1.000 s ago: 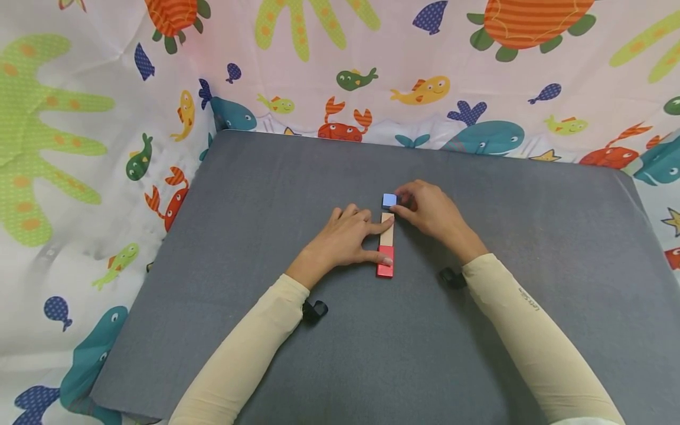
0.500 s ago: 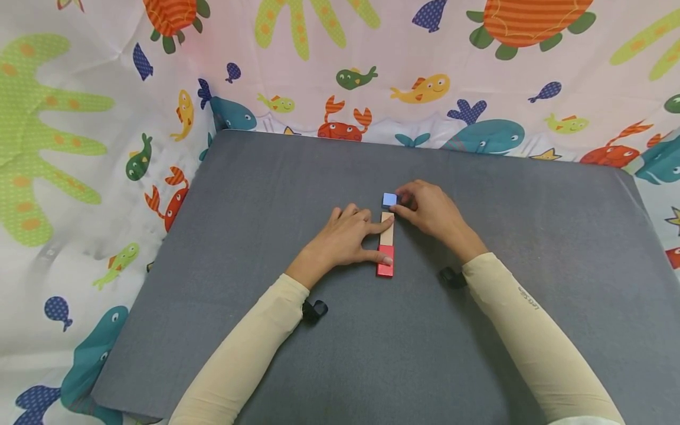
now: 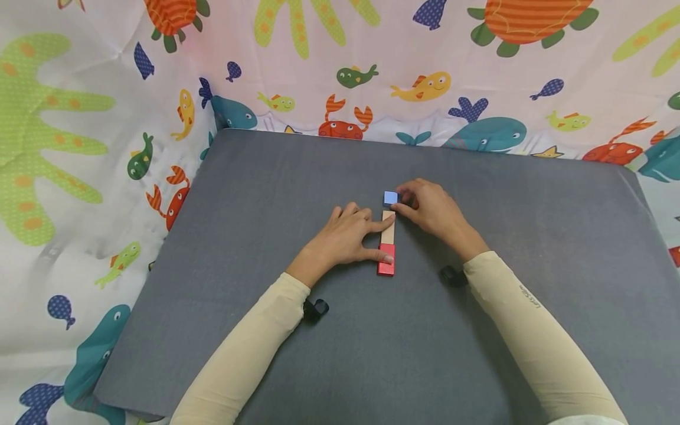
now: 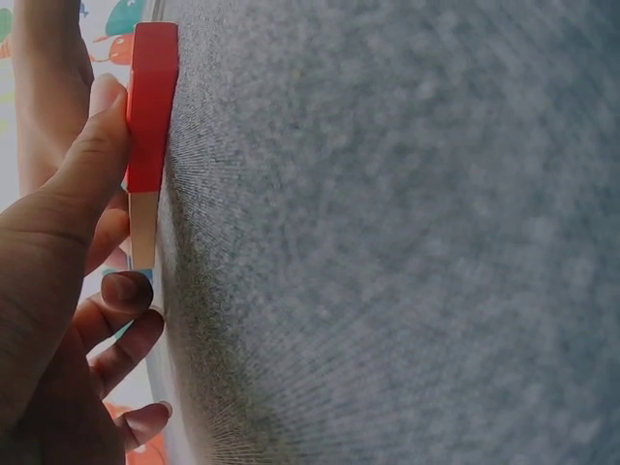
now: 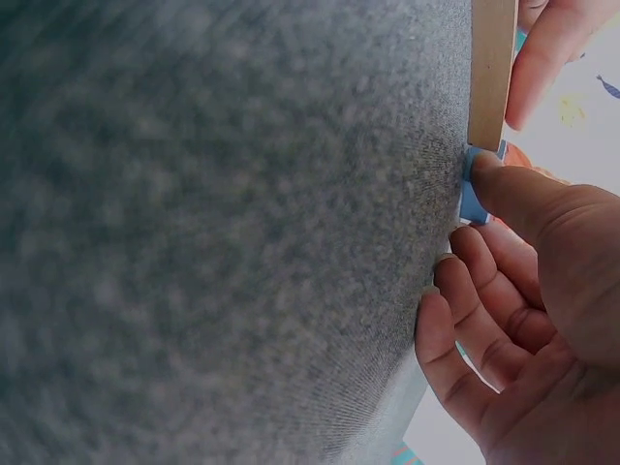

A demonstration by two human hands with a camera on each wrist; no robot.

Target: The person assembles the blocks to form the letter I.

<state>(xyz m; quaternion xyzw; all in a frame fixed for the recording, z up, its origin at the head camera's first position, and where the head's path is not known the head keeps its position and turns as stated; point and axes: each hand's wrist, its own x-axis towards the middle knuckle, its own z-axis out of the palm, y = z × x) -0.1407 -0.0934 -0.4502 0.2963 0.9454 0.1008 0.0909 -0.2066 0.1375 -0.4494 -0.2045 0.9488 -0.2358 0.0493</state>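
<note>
A red block (image 3: 386, 270), a plain wooden block (image 3: 388, 234) and a blue block (image 3: 390, 198) form a line on the grey table in the head view. My left hand (image 3: 342, 239) reaches in from the left, its straight thumb pressing on the red block and its index finger on the wooden one. In the left wrist view the red block (image 4: 152, 107) meets the wooden block (image 4: 142, 228) end to end. At the far end my right hand (image 3: 437, 215) pinches the blue block between thumb and fingers. The right wrist view shows the blue block (image 5: 473, 201) right by the wooden block's end.
The grey tabletop (image 3: 340, 366) spreads around the blocks on every side. A white curtain (image 3: 297, 118) printed with sea animals rises behind its far edge and along the left. Dark wrist cameras sit under both sleeves, the left one (image 3: 316, 310) close above the table.
</note>
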